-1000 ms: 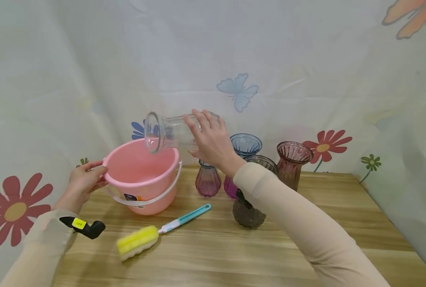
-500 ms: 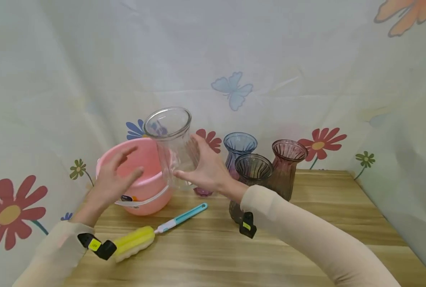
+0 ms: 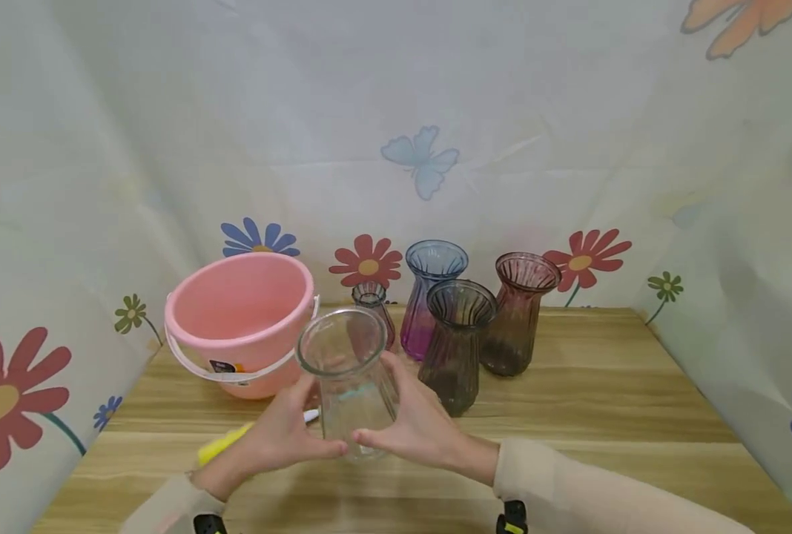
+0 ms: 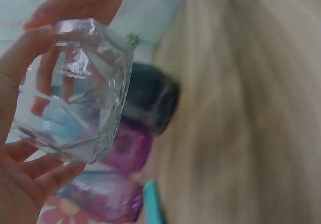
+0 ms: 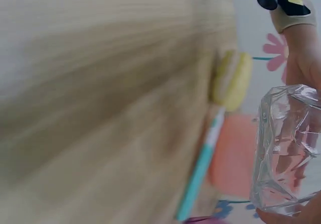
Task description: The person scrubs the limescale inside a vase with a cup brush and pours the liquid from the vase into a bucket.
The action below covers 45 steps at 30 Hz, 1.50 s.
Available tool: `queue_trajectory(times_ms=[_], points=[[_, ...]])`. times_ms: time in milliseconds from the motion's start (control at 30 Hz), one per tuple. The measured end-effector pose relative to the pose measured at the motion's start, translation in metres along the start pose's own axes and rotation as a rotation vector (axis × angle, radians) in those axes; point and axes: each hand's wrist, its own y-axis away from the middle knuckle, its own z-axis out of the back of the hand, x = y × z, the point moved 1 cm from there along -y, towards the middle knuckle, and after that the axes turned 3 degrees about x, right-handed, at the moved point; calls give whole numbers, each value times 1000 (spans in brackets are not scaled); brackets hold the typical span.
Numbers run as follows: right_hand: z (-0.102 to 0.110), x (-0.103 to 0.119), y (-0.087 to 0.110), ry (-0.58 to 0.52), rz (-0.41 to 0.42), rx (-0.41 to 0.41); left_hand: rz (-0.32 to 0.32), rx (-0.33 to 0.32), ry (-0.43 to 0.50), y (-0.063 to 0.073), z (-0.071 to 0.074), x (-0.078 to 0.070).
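Note:
A clear glass vase (image 3: 352, 393) is raised over the near part of the table, mouth up and tilted slightly. My left hand (image 3: 285, 436) grips its left side and my right hand (image 3: 423, 426) grips its right side, with the thumbs at the front. In the left wrist view the faceted base of the vase (image 4: 80, 98) shows from below, fingers curved around it. From the right wrist the thick glass base (image 5: 286, 153) is at the right edge. A yellow sponge brush (image 3: 222, 445) lies behind my left hand, partly hidden by it and the vase.
A pink bucket (image 3: 289, 348) stands at the back left. To the right are a small pink vase (image 3: 384, 315), a blue-purple vase (image 3: 429, 297), a dark grey vase (image 3: 452, 363) and a reddish-brown vase (image 3: 516, 326). A flowered curtain (image 3: 503, 200) borders the wooden table (image 3: 603, 386).
The clear vase went from lying sideways over the bucket to upright, then down and nearer to me. My left hand left the bucket's rim and joined the right hand on the vase.

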Motion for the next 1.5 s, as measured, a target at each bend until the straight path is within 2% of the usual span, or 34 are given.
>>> queue_trajectory(times_ms=[167,300,433,500,633,733,900,1100,1267,1367,1500], points=[[8,-27,38,-5,-24,25,61,36,-31,-1,-45,-3],[22,-47,61,38,-70,32,43,60,-58,-12,-75,-6],[43,-65,79,96,-59,5,-33,67,-131,-33,-101,-10],[54,-73,88,120,-41,-11,-42,77,-156,-45,-113,-11],[76,-92,105,102,-42,-53,-7,127,-161,-70,-139,-16],[90,-106,114,128,-50,-97,1,162,-165,-89,-157,-17],[113,-125,121,177,-74,-137,-23,179,-184,-121,-182,-11],[140,-142,119,146,-146,-105,-44,138,-196,-156,-208,-2],[158,-157,115,121,-227,-63,-1,130,-162,-179,-222,0],[166,-166,112,115,-260,-53,39,122,-145,-188,-228,0],[172,-175,110,127,-306,-47,58,91,-144,-198,-234,2]])
